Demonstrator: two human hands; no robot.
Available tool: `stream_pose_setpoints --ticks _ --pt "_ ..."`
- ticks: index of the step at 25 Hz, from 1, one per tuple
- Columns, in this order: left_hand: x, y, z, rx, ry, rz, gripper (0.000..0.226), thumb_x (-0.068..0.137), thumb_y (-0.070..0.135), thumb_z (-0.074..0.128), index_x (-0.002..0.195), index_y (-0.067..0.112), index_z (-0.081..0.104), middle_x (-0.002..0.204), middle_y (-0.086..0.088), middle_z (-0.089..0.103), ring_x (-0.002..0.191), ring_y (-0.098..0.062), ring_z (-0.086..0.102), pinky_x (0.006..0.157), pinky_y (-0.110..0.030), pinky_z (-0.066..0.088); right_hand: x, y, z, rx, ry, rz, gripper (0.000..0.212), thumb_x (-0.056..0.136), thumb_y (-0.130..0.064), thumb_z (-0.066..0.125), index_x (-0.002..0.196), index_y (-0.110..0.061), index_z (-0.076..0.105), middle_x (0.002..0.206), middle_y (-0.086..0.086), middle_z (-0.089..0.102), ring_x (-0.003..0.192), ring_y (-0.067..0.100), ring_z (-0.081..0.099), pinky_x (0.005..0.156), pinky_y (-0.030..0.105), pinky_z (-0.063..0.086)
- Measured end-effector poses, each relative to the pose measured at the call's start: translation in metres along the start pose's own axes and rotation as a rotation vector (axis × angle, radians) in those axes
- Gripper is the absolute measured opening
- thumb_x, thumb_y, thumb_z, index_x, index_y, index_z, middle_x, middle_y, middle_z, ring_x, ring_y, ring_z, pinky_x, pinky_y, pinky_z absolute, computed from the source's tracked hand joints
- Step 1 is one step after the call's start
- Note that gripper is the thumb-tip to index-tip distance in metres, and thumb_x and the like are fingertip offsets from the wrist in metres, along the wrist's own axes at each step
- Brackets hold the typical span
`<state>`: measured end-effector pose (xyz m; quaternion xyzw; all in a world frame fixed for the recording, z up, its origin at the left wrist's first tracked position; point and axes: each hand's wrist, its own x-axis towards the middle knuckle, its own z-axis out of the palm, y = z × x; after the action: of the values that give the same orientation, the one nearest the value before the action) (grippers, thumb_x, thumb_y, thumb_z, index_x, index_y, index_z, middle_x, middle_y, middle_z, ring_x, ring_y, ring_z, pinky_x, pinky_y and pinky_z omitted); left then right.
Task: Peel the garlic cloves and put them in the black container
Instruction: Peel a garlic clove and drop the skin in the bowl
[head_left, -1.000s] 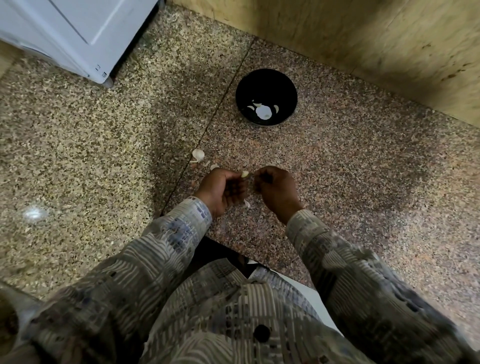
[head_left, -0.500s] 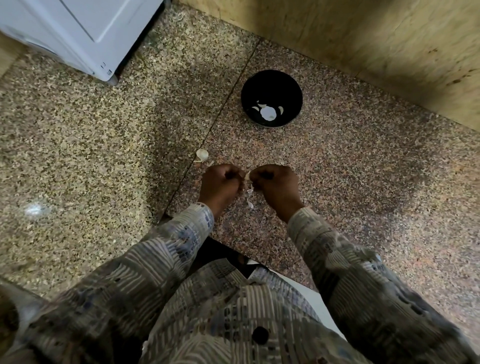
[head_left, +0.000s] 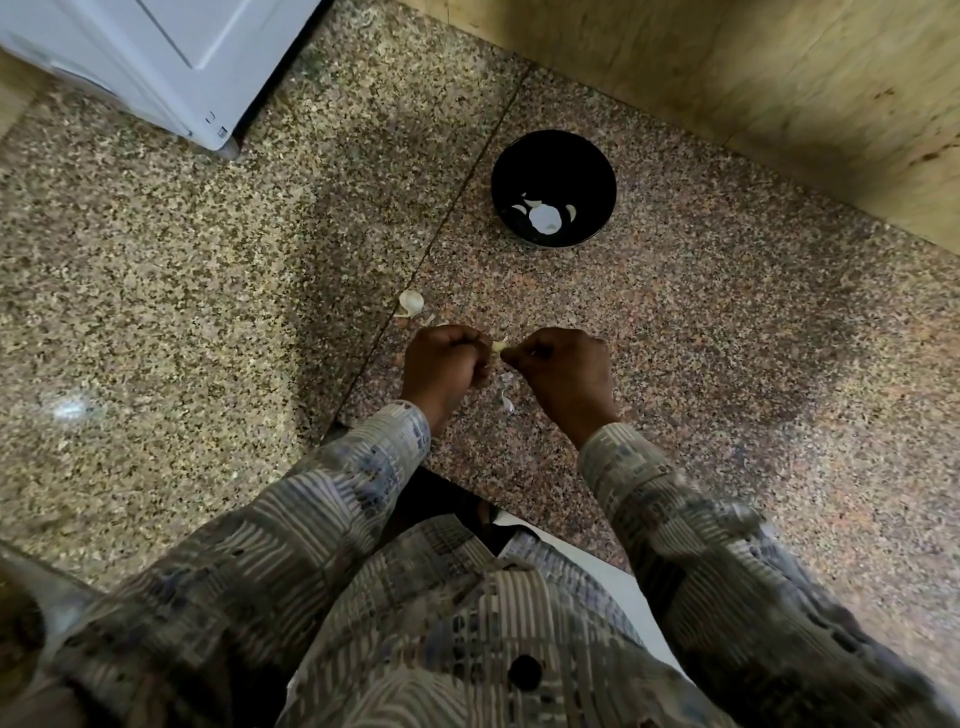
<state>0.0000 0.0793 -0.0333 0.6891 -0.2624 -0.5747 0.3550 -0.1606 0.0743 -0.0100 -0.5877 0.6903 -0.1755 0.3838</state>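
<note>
— Where's the garlic clove (head_left: 500, 344)?
— Pinched between both; the left hand (head_left: 447, 364) curls round it to steady it; the right hand (head_left: 563, 366) nips its skin, probably to tear it free.
— And the black container (head_left: 553, 188)?
— Well beyond the hands, pale pieces already inside; skin scraps (head_left: 506, 397) lie beneath them.

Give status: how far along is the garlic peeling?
Done: a few pale pieces lie in the black container. In hand: left hand and right hand pinch one clove between them, with peel scraps on the counter below. Left: that clove, plus a loose clove or husk nearby.
</note>
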Motion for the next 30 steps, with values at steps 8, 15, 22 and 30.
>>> stream_pose_setpoints --ticks 8,15,22,30 --pt "-0.002 0.011 0.006 -0.054 -0.102 -0.106 0.02 0.093 0.01 0.058 0.079 0.006 0.073 0.073 -0.014 0.07 0.063 -0.023 0.06 0.059 -0.034 0.047 0.008 -0.007 0.002 0.065 -0.138 -0.014 0.016 0.101 -0.013 0.062 0.094 -0.01 0.076 0.081 0.002 0.073 0.07 0.018 0.067 0.064 0.033 0.057" --pt "0.008 -0.012 -0.002 0.095 0.042 -0.019 0.025 0.09 0.011 0.068 0.066 0.015 0.074 0.069 -0.012 0.074 0.064 -0.025 0.071 0.066 -0.044 0.06 0.05 -0.005 -0.002 0.199 0.023 0.192 0.004 0.089 -0.02 0.079 0.088 -0.021 0.082 0.084 -0.008 0.078 0.068 0.007 0.069 0.075 0.032 0.063" --pt "-0.001 -0.016 -0.012 -0.247 -0.015 -0.175 0.021 0.085 -0.014 0.061 0.088 0.002 0.074 0.081 -0.013 0.074 0.074 -0.023 0.073 0.072 -0.033 0.059 0.065 0.0 -0.006 -0.168 0.168 -0.017 0.015 0.094 -0.014 0.061 0.093 -0.015 0.077 0.092 0.007 0.075 0.08 0.018 0.064 0.079 0.03 0.056" --pt "-0.033 -0.043 -0.041 -0.8 -0.221 -0.382 0.029 0.098 0.035 0.059 0.082 0.011 0.065 0.073 -0.006 0.062 0.066 -0.02 0.06 0.064 -0.032 0.053 -0.027 0.066 0.047 -0.471 -0.044 -0.495 0.066 0.111 -0.041 0.033 0.164 -0.005 0.017 0.173 0.012 0.007 0.161 0.025 -0.001 0.13 0.049 0.009"
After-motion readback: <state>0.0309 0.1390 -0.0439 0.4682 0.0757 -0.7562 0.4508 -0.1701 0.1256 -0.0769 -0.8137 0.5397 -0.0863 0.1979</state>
